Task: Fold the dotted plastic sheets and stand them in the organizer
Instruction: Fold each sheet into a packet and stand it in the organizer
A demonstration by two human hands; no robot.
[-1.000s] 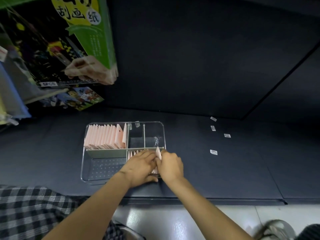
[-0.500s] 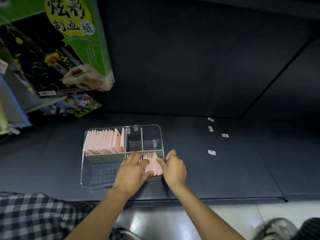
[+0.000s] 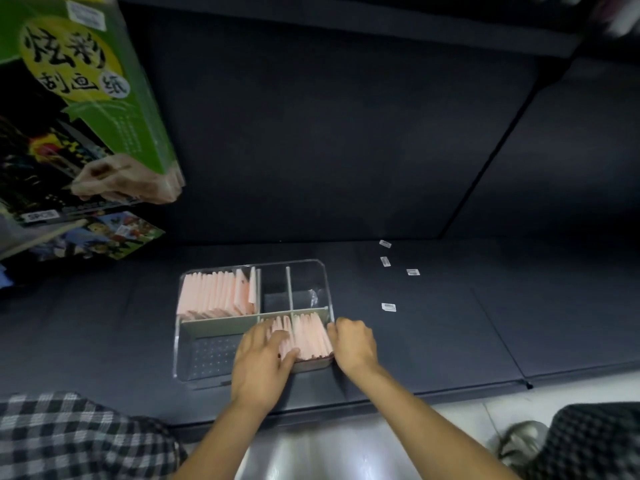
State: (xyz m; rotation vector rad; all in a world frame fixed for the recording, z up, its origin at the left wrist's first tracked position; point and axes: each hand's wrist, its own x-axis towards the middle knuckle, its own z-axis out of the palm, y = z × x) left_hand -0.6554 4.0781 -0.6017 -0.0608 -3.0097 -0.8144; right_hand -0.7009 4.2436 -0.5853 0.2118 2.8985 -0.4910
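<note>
A clear plastic organizer (image 3: 180, 341) sits on the dark mat. Its back left compartment holds a row of folded pink sheets (image 3: 214, 294) standing upright. A second row of pink sheets (image 3: 310, 334) stands in the front right compartment. My left hand (image 3: 263, 358) lies over the left part of that row, fingers straight and thumb pressed against the sheets. My right hand (image 3: 353, 342) rests against the organizer's right wall, fingers curled over its rim beside the sheets. The two small back compartments hold no pink sheets; one has a bit of clear film (image 3: 313, 296).
Colourful boxes (image 3: 79, 109) lean at the far left. Small white labels (image 3: 388, 307) lie on the mat right of the organizer. The mat's front edge (image 3: 346, 407) runs just below my wrists, with shiny floor beyond. Checked fabric (image 3: 69, 441) shows at bottom left.
Both hands have spread apart: a second ago they met over the front right row, now the left presses its left part and the right sits at the organizer's wall. The view moved closer.
</note>
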